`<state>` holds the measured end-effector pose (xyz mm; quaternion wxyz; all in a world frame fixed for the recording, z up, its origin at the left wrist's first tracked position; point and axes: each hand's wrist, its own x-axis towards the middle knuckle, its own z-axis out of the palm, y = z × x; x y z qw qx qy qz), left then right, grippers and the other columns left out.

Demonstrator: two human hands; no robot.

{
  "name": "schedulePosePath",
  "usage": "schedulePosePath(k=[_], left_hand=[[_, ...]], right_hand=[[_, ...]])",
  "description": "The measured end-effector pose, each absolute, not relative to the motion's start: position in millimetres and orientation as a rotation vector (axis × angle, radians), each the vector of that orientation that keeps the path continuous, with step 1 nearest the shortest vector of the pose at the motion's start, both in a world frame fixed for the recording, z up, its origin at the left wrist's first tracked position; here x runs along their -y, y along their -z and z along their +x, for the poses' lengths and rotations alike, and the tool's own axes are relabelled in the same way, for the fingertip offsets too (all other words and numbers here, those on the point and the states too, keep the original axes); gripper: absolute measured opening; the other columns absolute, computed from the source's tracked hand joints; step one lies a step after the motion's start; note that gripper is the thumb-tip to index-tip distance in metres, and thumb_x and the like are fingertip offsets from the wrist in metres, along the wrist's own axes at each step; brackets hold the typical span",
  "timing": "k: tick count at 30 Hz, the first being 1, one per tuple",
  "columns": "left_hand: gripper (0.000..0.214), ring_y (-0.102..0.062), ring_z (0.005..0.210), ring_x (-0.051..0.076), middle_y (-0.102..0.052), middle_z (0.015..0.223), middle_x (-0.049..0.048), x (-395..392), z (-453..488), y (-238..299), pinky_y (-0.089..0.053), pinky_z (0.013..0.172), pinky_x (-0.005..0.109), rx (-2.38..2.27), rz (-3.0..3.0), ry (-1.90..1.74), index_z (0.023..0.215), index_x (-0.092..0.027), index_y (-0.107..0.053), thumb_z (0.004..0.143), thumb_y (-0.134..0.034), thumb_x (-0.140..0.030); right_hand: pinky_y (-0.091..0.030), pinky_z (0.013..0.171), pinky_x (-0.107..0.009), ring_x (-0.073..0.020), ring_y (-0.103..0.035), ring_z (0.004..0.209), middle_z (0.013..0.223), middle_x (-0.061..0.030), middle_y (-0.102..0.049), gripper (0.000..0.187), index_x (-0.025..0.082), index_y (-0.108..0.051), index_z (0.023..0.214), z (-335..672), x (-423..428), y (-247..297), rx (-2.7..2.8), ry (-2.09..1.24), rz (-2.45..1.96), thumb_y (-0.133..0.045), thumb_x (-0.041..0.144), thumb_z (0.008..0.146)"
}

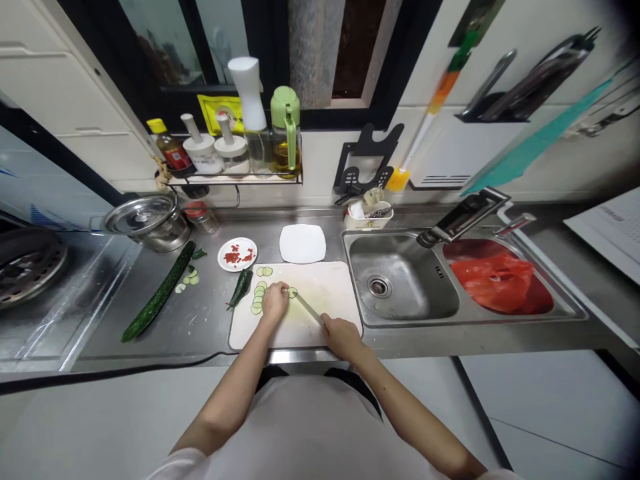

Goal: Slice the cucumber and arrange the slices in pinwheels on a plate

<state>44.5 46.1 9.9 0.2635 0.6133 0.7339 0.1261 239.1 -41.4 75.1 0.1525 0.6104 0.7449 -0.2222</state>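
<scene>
My left hand (275,301) rests curled on the white cutting board (330,293), fingers pressed on a small stub of cucumber (292,292). My right hand (341,335) grips the handle of a knife (309,309) whose blade points up-left and meets the stub. Several thin cucumber slices (259,298) lie in a pile just left of my left hand. A dark green cucumber end (241,287) lies at the board's left edge.
A whole cucumber (159,293) and a few slices lie on the steel counter at left. A small plate of red chopped bits (237,254), an empty white plate (302,243), a lidded pot (146,221) and a condiment shelf (235,175) stand behind. The double sink (405,283) holds a red basin (497,280) at right.
</scene>
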Motion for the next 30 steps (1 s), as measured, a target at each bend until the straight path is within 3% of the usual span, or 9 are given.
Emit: schedulePosePath(k=[30], left_hand=[[0.016,-0.062,0.096,0.02,-0.069,0.1,0.0055,-46.6,43.4,-4.8,-0.042,0.081,0.029,-2.002,1.651,-0.318,0.097,-0.023,-0.065,0.084,-0.057,-0.022]], right_hand=[[-0.046,0.072,-0.033,-0.0271,-0.067,0.095,0.102,-0.0168,-0.069,0.032,0.015,-0.05,0.117,224.7,25.1,-80.4,-2.072,0.782,1.674,-0.036,0.009,0.09]])
